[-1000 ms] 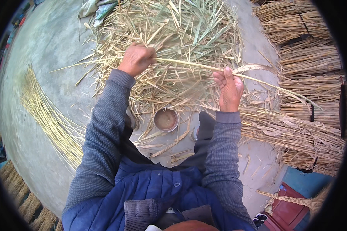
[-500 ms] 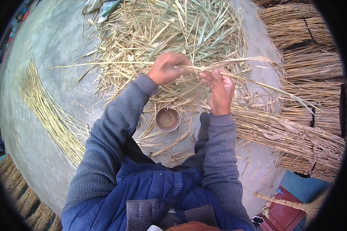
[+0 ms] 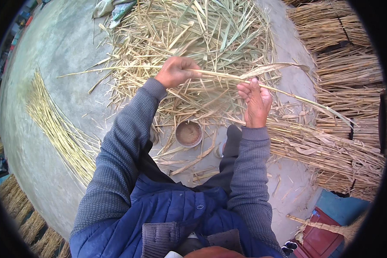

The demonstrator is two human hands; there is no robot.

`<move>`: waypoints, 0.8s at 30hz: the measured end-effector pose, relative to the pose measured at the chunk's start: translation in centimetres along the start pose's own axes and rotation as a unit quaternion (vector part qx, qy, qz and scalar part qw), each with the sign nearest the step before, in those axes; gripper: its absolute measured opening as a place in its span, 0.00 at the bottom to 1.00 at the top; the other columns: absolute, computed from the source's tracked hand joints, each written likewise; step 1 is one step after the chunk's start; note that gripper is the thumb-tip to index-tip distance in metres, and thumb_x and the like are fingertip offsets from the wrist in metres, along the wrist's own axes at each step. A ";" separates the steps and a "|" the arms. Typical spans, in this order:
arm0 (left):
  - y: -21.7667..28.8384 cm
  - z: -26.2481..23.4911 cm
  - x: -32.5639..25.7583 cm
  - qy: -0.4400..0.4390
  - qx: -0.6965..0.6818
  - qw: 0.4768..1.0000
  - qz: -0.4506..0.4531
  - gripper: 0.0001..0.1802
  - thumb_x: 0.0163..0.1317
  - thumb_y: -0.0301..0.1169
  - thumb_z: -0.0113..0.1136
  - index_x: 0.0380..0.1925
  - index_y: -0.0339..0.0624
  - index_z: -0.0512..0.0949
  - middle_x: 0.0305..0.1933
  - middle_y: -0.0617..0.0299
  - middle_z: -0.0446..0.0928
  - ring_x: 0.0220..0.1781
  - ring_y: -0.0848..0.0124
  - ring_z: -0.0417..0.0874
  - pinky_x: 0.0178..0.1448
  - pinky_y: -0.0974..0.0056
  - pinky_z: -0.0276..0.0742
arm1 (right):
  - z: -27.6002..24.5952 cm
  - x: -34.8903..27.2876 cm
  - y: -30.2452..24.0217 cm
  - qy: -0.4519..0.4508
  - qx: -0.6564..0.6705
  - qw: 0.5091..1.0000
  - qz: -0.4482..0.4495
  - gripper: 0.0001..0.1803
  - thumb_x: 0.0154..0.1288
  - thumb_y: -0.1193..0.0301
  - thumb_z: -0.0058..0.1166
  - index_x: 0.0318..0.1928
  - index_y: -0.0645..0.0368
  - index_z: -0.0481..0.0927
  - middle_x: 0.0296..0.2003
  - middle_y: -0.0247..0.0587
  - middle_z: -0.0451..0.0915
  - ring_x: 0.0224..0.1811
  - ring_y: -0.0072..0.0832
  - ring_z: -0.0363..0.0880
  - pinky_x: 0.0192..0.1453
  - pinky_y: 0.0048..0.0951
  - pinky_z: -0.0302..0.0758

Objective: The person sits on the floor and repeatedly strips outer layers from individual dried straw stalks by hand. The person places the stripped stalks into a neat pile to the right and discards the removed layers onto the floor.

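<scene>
Grey knitted sleeves run up both forearms from the lower middle of the frame, ribbed at the cuffs, hands bare. Over them, a blue quilted vest (one dark snap button showing), and dark trousers with a grey shoe in the centre.

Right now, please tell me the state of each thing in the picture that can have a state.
left hand: closed around the reed stalk.
right hand: fingers pinching the stalk.
reed stalk: held level between both hands.
small bowl: upright on the ground.
cleaned stalks: laid in a row.
</scene>
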State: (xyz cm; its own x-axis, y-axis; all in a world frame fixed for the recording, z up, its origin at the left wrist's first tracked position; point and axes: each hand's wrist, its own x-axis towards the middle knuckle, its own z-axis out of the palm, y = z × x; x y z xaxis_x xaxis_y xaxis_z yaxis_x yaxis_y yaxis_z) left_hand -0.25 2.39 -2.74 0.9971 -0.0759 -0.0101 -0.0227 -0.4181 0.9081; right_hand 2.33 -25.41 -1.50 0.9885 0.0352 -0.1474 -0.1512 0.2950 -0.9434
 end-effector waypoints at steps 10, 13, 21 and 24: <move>-1.6 -2.8 0.5 0.173 0.417 0.892 0.013 0.22 0.63 0.45 0.68 0.46 0.39 0.80 0.41 0.58 0.85 0.49 0.62 0.82 0.58 0.54 0.71 | 0.6 -0.3 0.4 -0.007 -0.050 0.999 0.014 0.22 0.72 0.58 0.60 0.42 0.70 0.78 0.34 0.51 0.85 0.31 0.30 0.87 0.35 0.23 0.83; 0.8 0.6 0.8 0.173 0.287 0.912 0.238 0.19 0.59 0.44 0.69 0.44 0.44 0.82 0.41 0.57 0.84 0.48 0.58 0.80 0.53 0.55 0.70 | 2.2 -0.7 0.9 -0.019 -0.063 0.997 0.029 0.22 0.71 0.57 0.61 0.43 0.69 0.79 0.34 0.50 0.85 0.31 0.28 0.86 0.36 0.24 0.83; 1.1 -0.6 0.6 0.101 0.305 0.916 0.241 0.05 0.55 0.34 0.71 0.28 0.50 0.83 0.25 0.68 0.80 0.32 0.67 0.81 0.44 0.61 0.67 | 0.9 0.1 -0.4 0.004 0.027 0.999 -0.030 0.16 0.71 0.65 0.61 0.48 0.65 0.77 0.36 0.44 0.85 0.36 0.26 0.87 0.39 0.21 0.83; 1.3 -1.9 -0.1 0.074 0.354 0.923 0.127 0.08 0.56 0.39 0.70 0.29 0.51 0.83 0.26 0.68 0.81 0.34 0.68 0.80 0.46 0.59 0.67 | 0.6 0.0 -0.7 -0.001 0.021 1.000 -0.009 0.15 0.72 0.66 0.61 0.49 0.65 0.77 0.38 0.44 0.85 0.38 0.25 0.86 0.41 0.20 0.83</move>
State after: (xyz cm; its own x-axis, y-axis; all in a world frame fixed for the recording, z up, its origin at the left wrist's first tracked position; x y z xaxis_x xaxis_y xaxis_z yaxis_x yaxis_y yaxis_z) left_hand -0.28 3.62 -0.75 0.9506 -0.1511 0.2712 -0.2480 -0.8952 0.3704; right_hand 2.43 -25.09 -0.68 0.9911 0.0305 -0.1295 -0.1322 0.3355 -0.9327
